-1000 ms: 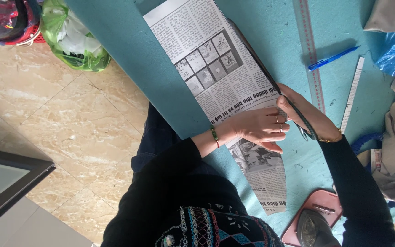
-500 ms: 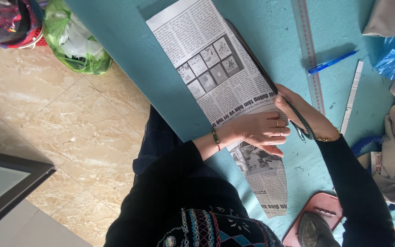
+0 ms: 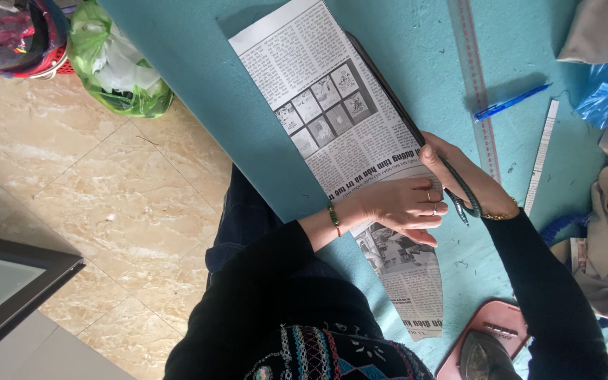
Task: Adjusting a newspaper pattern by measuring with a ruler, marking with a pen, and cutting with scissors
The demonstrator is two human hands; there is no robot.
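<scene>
Head view: we are pressing our left hand (image 3: 399,207) flat, fingers spread, on a long newspaper strip (image 3: 339,134) lying on the teal table (image 3: 248,119). Our right hand (image 3: 462,184) is closed around dark scissors (image 3: 459,191) at the strip's right edge, about halfway along. By our judgement, the near part is cut narrow and the far half remains. On the floor, a green plastic bag (image 3: 117,70) is holding crumpled white material.
</scene>
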